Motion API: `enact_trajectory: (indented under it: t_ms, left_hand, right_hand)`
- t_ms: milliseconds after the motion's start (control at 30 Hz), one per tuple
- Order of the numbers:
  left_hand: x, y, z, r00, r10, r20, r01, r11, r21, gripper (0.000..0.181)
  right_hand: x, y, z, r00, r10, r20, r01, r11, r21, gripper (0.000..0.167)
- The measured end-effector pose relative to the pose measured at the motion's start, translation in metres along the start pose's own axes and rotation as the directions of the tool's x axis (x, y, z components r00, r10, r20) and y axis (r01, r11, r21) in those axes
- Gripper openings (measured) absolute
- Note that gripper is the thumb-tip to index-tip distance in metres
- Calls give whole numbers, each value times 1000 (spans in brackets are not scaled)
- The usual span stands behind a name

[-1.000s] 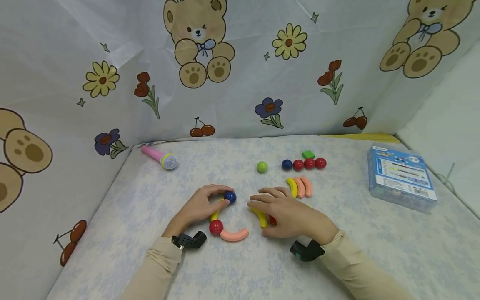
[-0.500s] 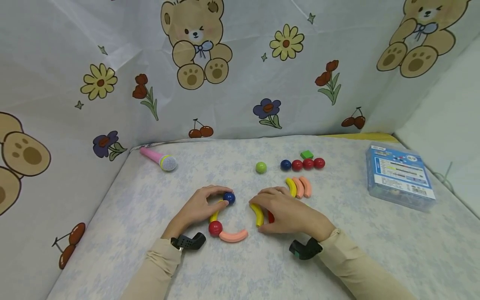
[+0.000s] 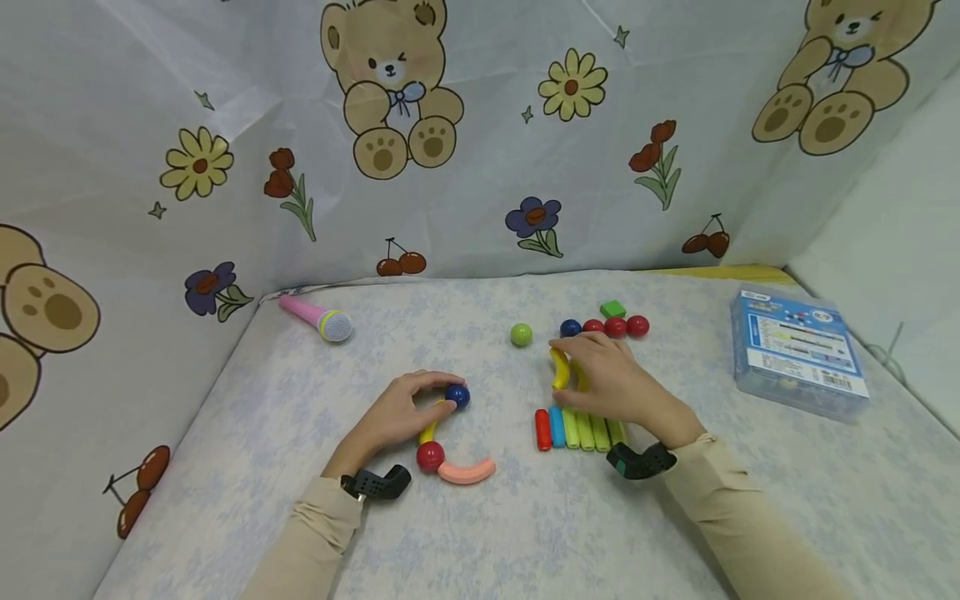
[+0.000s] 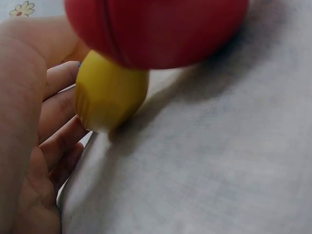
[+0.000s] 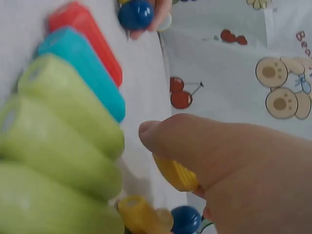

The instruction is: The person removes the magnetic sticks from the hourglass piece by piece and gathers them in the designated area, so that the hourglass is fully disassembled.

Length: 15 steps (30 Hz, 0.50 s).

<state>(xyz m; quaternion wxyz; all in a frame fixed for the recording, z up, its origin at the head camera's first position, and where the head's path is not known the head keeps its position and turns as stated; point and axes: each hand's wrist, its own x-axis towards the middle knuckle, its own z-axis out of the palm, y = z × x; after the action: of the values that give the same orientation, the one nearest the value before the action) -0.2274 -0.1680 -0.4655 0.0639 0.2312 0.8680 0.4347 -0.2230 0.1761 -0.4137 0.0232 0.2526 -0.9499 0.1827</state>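
Note:
My left hand pinches a blue ball between thumb and fingers. From that ball a yellow curved stick runs to a red ball, and a pink curved stick extends rightward from there. In the left wrist view the red ball hides part of the yellow stick. Farther right, my right hand holds another yellow curved stick between thumb and fingers. A second yellow curved stick lies close to it. Pink sticks seen earlier there are hidden by the hand.
Below the right hand lie a red stick, a blue stick and several green sticks. Behind are a green ball, a row of balls and a green block. A toy microphone and plastic box flank them.
My right hand took hold of the yellow curved stick and carried it away from me and to the right, uncovering the row of straight sticks. The left hand stays on the blue ball.

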Motion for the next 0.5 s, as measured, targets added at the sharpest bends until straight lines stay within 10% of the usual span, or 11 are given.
enact_trajectory:
  t_ms: [500]
  left_hand:
    - [0, -2, 1, 1000, 9, -4, -9, 1000, -7, 32]
  right_hand:
    - [-2, 19, 9, 999, 14, 44, -14, 1000, -1, 65]
